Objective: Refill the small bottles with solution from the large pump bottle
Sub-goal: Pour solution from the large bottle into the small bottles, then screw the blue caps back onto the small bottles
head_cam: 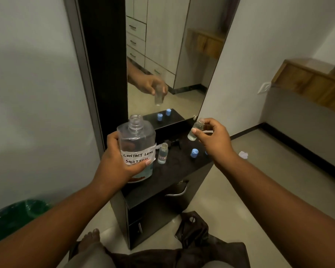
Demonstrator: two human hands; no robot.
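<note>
Left hand (122,161): fingers wrapped around large bottle (136,149), neck uncapped.
Right hand (214,141): fingertips pinching small bottle (195,130), tilted.

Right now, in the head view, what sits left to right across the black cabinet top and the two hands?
Left hand gripping the large bottle → small open bottle standing on the cabinet top → blue cap → right hand, holding a second small bottle tilted above the top.
</note>
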